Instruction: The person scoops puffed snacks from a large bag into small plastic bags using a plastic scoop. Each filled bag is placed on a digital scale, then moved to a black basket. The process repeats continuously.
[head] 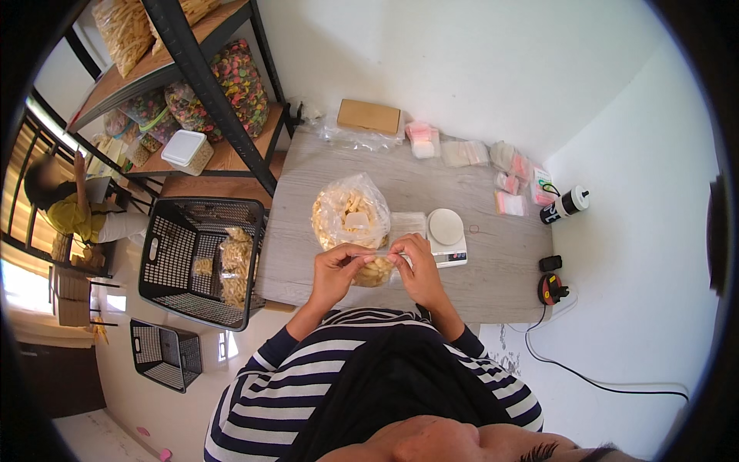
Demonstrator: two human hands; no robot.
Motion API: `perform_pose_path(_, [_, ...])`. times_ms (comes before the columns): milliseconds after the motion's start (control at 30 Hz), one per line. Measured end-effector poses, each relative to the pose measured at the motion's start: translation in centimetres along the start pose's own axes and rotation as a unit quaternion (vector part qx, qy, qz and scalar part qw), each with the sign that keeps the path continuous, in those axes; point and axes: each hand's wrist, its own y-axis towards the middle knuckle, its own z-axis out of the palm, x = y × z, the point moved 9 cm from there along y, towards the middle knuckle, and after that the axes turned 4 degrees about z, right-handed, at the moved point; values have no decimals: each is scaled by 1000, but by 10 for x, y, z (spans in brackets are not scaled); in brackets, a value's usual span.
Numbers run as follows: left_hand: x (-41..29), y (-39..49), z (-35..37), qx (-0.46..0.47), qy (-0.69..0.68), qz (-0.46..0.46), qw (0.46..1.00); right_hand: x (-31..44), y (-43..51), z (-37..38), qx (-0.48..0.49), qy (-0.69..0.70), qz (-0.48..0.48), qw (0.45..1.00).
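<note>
Between my two hands is a small clear plastic bag of pale snack pieces [372, 273]. My left hand [338, 271] pinches its top edge at one side, thumb against fingers. Opposite it, my right hand [417, 268] pinches the same edge. Just beyond my left hand stands a large open plastic bag of the same kind of snack [350, 211], with a white scoop-like piece [356, 222] lying in it. A white digital kitchen scale [446, 228] is beyond my right hand, its display partly covered. Flat clear bags [407, 223] lie between the large bag and the scale.
Left of the wooden table [508, 248], a black plastic crate [199, 254] holds filled snack bags [235, 265]. Packs of small bags [465, 153], a cardboard box [368, 116] and a bottle [564, 205] line the table's back and right. A person [75, 202] sits far left, beyond a shelf rack [213, 86].
</note>
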Motion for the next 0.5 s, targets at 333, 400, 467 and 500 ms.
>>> perform_pose_path(333, [-12,-5,2,13,95,66,993,21,2,5,6,-27,-54,998])
perform_pose_path(400, [-22,-6,7,18,119,94,988,15,-2,7,11,-35,-55,998])
perform_pose_path(467, [-25,-7,12,26,107,110,988,12,-5,6,14,-30,-42,999])
perform_pose_path(500, [-24,-7,13,32,101,118,987,9,-6,7,15,-29,-35,999])
